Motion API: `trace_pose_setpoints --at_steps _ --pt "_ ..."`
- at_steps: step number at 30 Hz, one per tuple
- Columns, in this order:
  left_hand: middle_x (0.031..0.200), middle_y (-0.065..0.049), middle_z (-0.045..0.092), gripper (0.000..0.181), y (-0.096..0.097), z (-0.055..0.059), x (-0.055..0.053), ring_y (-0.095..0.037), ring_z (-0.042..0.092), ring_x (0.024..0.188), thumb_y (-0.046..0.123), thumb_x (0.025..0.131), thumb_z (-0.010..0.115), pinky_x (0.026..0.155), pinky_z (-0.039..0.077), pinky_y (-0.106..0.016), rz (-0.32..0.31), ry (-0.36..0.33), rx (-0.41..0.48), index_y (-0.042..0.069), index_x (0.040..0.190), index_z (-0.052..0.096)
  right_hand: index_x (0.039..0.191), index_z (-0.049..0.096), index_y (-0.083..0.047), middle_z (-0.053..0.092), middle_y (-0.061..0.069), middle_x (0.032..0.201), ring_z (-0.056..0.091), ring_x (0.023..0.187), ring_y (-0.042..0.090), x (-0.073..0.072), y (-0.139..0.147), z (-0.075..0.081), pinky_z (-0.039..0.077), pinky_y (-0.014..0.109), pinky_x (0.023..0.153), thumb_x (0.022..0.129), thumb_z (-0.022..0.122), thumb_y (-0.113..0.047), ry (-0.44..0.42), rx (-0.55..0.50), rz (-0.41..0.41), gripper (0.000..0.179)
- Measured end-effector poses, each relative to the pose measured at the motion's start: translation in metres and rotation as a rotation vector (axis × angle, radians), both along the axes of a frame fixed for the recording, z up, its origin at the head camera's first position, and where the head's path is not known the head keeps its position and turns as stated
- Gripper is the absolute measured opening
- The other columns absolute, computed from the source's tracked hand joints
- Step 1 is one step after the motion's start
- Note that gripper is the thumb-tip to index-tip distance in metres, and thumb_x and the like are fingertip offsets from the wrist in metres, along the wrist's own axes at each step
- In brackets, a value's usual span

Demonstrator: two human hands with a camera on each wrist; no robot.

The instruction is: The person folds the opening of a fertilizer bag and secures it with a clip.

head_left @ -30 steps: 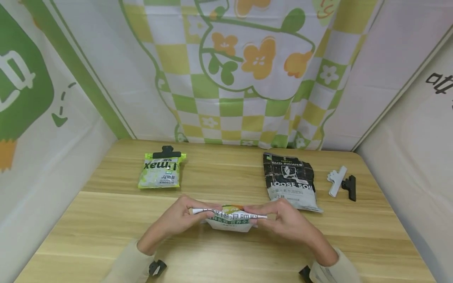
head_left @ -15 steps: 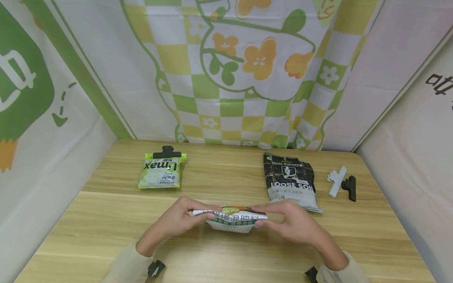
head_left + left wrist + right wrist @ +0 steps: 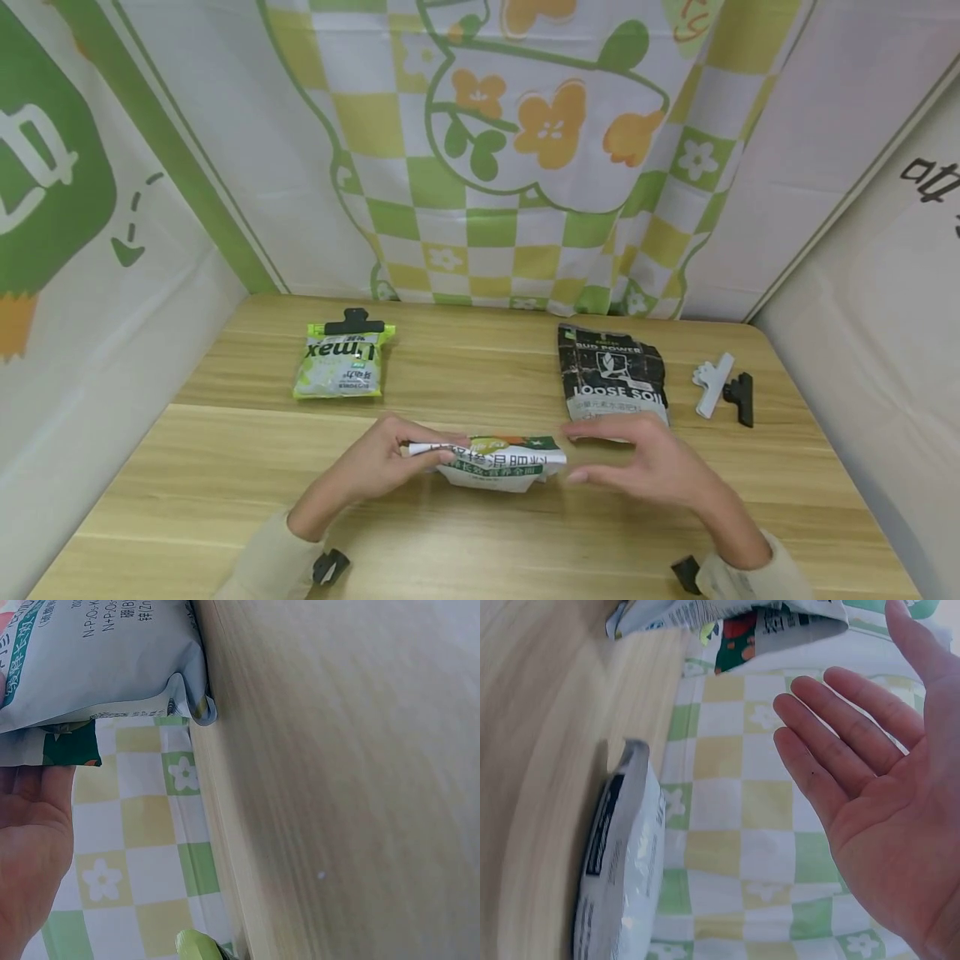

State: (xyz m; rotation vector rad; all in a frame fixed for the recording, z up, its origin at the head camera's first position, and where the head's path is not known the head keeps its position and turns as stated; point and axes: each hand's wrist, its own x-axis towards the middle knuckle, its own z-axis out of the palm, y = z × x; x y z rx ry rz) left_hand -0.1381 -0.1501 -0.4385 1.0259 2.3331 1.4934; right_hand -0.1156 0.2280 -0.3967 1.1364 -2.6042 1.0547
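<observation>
A white fertilizer bag (image 3: pixel 491 475) with green print stands at the table's middle, its top folded over. My left hand (image 3: pixel 382 458) pinches the left end of that fold, thumb on the near side and fingers behind. In the left wrist view the bag (image 3: pixel 112 660) fills the upper left, and the left hand (image 3: pixel 34 847) is below it. My right hand (image 3: pixel 645 462) is off the bag's right end, its thumb and fingers spread. The right wrist view shows the right hand (image 3: pixel 877 765) with extended fingers and a bare palm, below the folded bag (image 3: pixel 757 622).
A black-and-grey soil bag (image 3: pixel 615 375) lies behind my right hand. To its right are a white clip (image 3: pixel 716 385) and a black clip (image 3: pixel 741 399). A green bag (image 3: pixel 339 371) closed with a black clip (image 3: pixel 354 322) lies back left. A patterned curtain (image 3: pixel 487 250) hangs behind the table.
My right hand has let go of the fold's right end and moved right, its fingers spreading. The fold has loosened a little there. The left hand keeps its pinch in place.
</observation>
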Motion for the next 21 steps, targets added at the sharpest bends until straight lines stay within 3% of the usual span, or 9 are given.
trace_pose_setpoints --at_steps 10,17,21 --pt "0.127 0.0 0.077 0.024 0.0 0.002 -0.001 -0.015 0.07 0.124 0.028 0.102 0.07 0.098 0.056 -0.019 0.004 -0.006 -0.015 0.016 0.12 0.08 0.122 0.078 -0.016 0.081 0.0 0.118 0.078 0.107 0.019 -0.002 0.025 0.001 0.064 0.036 0.093 0.081 0.091 -0.019 0.075 0.027 -0.119 0.043" --pt "0.127 0.0 0.077 0.024 -0.001 0.001 -0.001 -0.014 0.07 0.123 0.028 0.102 0.07 0.1 0.056 -0.019 0.004 -0.012 -0.023 0.016 0.121 0.08 0.113 0.081 -0.014 0.083 0.002 0.109 0.079 0.098 0.021 -0.008 0.042 -0.003 0.06 0.019 0.092 0.075 0.094 -0.013 0.159 0.034 -0.189 0.04" --pt "0.127 -0.001 0.077 0.025 -0.001 0.001 0.0 -0.013 0.069 0.123 0.029 0.102 0.07 0.092 0.056 -0.018 0.005 -0.015 -0.023 0.016 0.121 0.08 0.111 0.081 -0.012 0.083 0.002 0.107 0.079 0.097 0.024 -0.009 0.052 -0.003 0.063 0.031 0.087 0.075 0.094 -0.014 0.181 0.093 -0.259 0.038"
